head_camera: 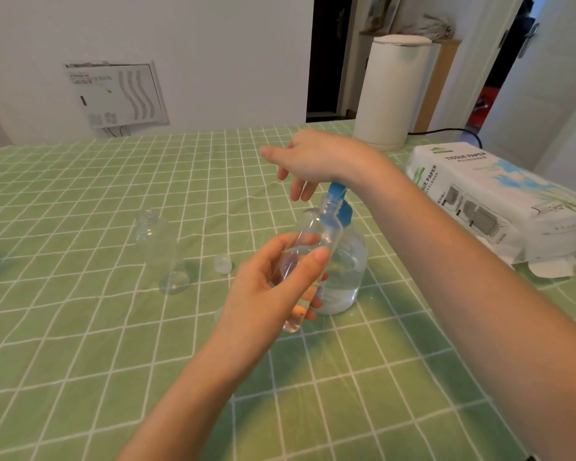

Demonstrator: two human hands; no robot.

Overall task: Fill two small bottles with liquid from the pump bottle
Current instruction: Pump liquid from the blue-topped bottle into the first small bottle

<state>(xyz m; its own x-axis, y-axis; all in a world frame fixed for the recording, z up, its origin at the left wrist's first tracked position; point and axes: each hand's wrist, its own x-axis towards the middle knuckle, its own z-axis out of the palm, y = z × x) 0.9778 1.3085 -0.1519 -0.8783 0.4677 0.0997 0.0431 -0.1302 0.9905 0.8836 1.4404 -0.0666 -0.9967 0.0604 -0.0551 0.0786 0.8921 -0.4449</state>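
Note:
My left hand (273, 287) grips a small clear bottle (316, 234), tilted with its open neck up against the blue spout of the pump bottle (345, 271). Some clear liquid lies in the small bottle. The heel of my right hand (313, 158) presses on the blue pump head (338, 201), fingers hanging loosely. The pump bottle is clear, round and partly full. A second small clear bottle (160, 251) stands uncapped to the left. A small clear cap (223, 263) lies between it and my left hand.
The table carries a green checked cloth (80, 361). A white pack of tissue paper (499, 201) lies at the right edge. Behind it stands a white cylindrical appliance (393, 91) with a black cord. A doorway opens behind the table.

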